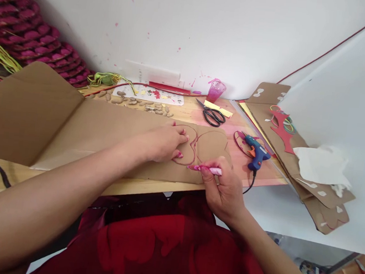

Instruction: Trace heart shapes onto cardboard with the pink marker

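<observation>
A long sheet of brown cardboard [119,125] lies along the table. Fingers spread, my left hand [164,144] presses on a rounded, heart-like shape [185,154] with a dark red edge; I cannot tell if it is drawn or a separate piece. Just to its right, a similar outline [212,144] is drawn on the cardboard. My right hand [224,185] grips a pink-stained marker [214,171], its tip close to the lower edge of the left shape. Pink stains show on the fingertips of both hands.
Black-handled scissors [214,115] and a pink-stained cup [217,90] sit behind the cardboard. To the right lies a blue glue gun [256,152] with its cable. Peanuts [153,107] line the back left, near stacked magenta egg trays [35,30]. Cardboard scraps [290,163] lie far right.
</observation>
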Demonstrator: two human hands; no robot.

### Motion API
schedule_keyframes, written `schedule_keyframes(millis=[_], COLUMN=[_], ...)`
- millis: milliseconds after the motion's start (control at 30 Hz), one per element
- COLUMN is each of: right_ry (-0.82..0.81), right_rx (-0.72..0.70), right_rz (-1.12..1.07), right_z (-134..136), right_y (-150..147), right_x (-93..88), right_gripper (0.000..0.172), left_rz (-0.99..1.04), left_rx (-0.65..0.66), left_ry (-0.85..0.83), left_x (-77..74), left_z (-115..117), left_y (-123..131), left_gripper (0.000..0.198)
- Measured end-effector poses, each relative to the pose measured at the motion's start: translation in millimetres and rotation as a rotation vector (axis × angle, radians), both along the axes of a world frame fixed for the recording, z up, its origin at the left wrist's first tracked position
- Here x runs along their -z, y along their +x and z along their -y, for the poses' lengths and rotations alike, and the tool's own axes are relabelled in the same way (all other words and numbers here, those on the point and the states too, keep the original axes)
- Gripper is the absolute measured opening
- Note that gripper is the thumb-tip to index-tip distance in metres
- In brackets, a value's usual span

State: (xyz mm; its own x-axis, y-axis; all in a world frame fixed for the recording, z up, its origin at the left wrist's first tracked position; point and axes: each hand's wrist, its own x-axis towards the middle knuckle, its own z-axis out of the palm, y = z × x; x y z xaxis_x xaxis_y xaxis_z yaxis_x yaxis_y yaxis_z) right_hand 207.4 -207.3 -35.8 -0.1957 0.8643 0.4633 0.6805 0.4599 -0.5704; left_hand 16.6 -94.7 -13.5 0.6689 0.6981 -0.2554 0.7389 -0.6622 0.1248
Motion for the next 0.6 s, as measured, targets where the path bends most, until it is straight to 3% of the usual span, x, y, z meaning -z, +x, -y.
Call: schedule_keyframes(millis=[333, 600], right_ry=[-0.067, -0.086], right_rx=[-0.104, -0.105], right_rz=[-0.092, -0.048], right_z=[-9, -15], right_y=[-15, 11], right_x=[3.2, 2.0], right_gripper=[0.01, 0.011], left_rz=[0.027, 0.025], left_rx=[0.024, 0.034], left_ry=[0.029, 0.034], left_x=[0.6, 4.3], left_z=[-1, -4], left_y=[-2, -3], left_gripper=[0.054, 0.053])
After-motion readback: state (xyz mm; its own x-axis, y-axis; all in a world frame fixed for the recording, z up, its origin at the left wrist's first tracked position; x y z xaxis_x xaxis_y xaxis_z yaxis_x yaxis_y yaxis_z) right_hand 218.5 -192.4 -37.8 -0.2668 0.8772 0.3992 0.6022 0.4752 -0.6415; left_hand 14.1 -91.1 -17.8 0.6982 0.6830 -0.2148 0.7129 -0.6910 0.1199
